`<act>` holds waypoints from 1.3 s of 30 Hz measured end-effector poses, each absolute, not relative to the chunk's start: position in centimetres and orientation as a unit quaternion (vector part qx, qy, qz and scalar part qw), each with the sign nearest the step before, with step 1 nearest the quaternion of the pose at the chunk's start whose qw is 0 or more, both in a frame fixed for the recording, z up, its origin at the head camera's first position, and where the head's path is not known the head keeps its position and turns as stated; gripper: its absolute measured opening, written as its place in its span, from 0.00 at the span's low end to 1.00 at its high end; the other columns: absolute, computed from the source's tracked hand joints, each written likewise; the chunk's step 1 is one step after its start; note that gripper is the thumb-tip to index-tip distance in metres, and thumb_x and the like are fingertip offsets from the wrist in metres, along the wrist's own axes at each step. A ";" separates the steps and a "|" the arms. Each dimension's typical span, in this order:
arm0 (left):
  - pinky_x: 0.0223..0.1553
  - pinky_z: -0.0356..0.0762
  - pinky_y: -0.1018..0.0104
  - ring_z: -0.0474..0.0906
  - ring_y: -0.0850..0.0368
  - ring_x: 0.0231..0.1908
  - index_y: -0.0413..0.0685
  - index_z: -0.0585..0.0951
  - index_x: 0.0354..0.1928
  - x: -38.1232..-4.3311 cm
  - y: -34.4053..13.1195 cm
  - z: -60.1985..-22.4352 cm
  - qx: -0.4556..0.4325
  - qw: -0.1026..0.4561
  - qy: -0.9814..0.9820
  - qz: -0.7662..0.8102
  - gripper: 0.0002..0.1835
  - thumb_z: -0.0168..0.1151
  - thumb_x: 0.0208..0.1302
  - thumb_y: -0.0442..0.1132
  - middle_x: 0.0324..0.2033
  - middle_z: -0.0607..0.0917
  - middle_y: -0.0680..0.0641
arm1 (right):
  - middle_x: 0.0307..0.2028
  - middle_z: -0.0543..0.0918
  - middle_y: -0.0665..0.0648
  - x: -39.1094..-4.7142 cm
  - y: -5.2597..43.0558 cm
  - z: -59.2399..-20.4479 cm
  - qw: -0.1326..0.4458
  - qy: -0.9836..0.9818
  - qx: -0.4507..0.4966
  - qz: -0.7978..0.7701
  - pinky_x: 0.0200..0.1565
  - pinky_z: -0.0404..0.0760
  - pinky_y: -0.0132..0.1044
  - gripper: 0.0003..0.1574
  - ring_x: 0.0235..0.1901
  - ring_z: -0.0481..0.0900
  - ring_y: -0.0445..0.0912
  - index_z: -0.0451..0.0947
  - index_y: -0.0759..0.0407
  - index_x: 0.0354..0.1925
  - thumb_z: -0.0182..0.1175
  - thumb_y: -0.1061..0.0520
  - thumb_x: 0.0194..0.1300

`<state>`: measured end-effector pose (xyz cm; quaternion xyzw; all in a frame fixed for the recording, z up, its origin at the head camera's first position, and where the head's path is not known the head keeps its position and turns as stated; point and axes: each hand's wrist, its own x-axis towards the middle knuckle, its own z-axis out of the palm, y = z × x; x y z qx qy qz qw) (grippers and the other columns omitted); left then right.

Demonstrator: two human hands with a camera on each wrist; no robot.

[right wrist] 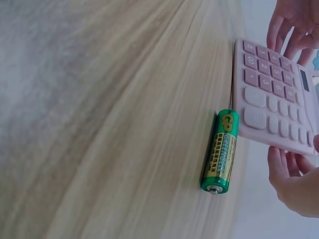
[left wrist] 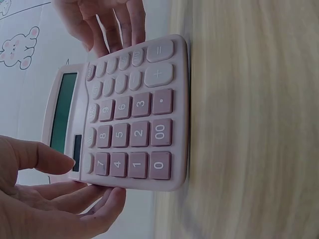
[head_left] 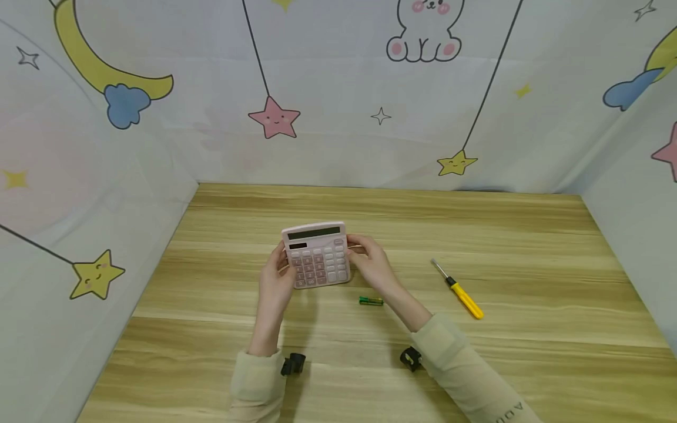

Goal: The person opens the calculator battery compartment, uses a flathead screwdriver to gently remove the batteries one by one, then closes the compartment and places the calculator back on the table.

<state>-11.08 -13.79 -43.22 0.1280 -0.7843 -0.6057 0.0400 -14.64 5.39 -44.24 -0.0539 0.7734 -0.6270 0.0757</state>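
Observation:
A pink calculator (head_left: 319, 264) is tilted up toward the head camera, its display at the top and keys facing the person. My left hand (head_left: 277, 277) grips its left side; in the left wrist view the thumb lies over the front near the small solar panel and the other fingers go behind. On the opposite side my right hand (head_left: 372, 262) holds the right edge, with its fingers partly hidden behind the case. A green and gold AA battery (right wrist: 221, 152) lies on the table just in front of the calculator, below the right hand. The calculator's back is hidden.
A screwdriver (head_left: 465, 298) with a yellow handle lies on the wooden table (head_left: 529, 247) to the right. Black devices (head_left: 293, 364) sit at both wrists by the sleeves. A printed cloth (head_left: 338, 147) with stars and moons walls in the back and sides.

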 end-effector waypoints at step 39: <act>0.63 0.59 0.50 0.56 0.39 0.69 0.56 0.46 0.76 -11.9 -14.6 -44.3 0.110 -0.085 -0.709 -0.691 0.44 0.44 0.61 0.22 0.74 0.53 0.36 | 0.67 0.68 0.66 -14.7 4.6 -45.0 0.181 0.766 -0.014 -0.617 0.67 0.64 0.47 0.33 0.67 0.67 0.56 0.58 0.66 0.70 0.50 0.59 0.70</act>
